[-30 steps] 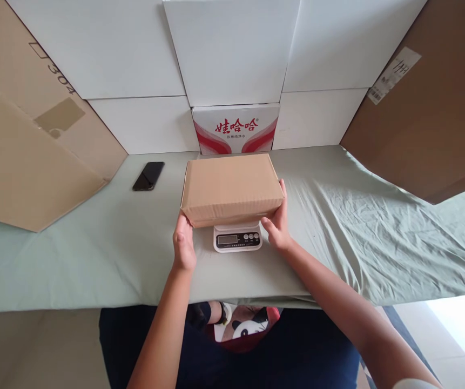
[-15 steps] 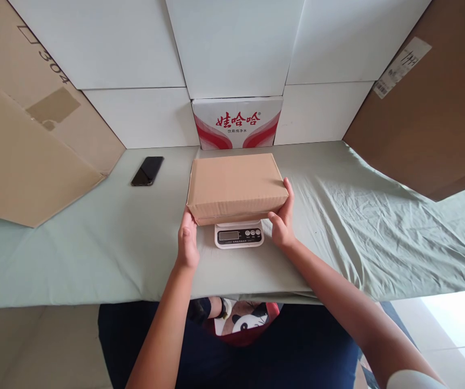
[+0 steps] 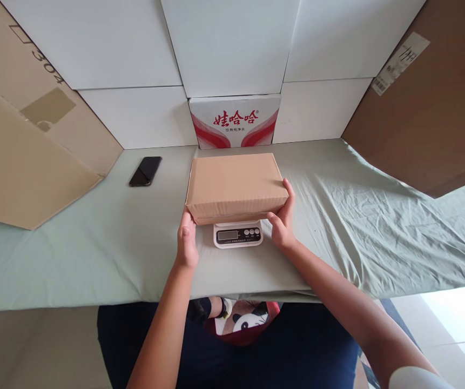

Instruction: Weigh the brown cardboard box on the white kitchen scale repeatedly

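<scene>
A closed brown cardboard box [image 3: 235, 181] sits over a white digital kitchen scale [image 3: 238, 243], covering its weighing plate. Only the scale's front panel shows, with a small display and several buttons; I can make out no reading. My left hand [image 3: 187, 243] grips the box's lower left front corner, its fingers partly hidden along the side. On the opposite end, my right hand [image 3: 284, 221] holds the lower right corner, thumb at the front and fingers along the side. Whether the box's full weight rests on the scale, I cannot tell.
A black phone [image 3: 146, 171] lies to the left on the green cloth [image 3: 135, 243]. Behind stands a red-and-white printed carton [image 3: 235, 123] among white panels [image 3: 232, 48]. Large cardboard sheets flank the table, left [image 3: 33, 156] and right [image 3: 414, 119]. Below the front edge is a panda-printed item [image 3: 248, 322].
The view has shifted very slightly. My hands, the box and the scale keep the same places relative to one another.
</scene>
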The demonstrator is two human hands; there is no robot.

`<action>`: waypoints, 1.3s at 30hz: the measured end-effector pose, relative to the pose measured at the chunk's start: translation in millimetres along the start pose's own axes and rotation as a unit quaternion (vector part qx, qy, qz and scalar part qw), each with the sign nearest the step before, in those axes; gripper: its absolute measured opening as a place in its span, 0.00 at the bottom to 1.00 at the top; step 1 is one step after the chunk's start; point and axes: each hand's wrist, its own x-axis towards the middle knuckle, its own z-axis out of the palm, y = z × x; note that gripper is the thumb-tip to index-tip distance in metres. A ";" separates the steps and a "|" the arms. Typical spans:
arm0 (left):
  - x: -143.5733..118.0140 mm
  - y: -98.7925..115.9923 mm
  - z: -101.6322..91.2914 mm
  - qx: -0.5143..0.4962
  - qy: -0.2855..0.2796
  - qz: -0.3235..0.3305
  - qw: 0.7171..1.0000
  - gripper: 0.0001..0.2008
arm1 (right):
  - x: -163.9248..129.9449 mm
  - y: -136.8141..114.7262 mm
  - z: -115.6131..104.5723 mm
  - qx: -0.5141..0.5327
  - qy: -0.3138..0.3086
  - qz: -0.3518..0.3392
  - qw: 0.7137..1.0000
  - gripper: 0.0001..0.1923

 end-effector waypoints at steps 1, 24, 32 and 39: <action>0.1 0.1 0.0 -0.001 0.000 -0.001 1.000 0.41 | 0.0 0.1 -0.1 0.003 -0.001 -0.001 1.000 0.41; 5.5 5.2 -9.8 -0.033 0.102 0.020 0.994 0.38 | 19.2 10.4 -14.4 0.037 0.090 0.050 0.994 0.37; 4.8 2.7 -11.2 -0.053 0.092 0.022 0.994 0.38 | 19.9 12.3 -13.6 0.053 0.088 0.064 0.993 0.37; 4.9 4.1 -9.2 -0.039 0.095 0.010 0.995 0.42 | 20.0 15.5 -14.5 0.050 0.077 0.059 0.994 0.35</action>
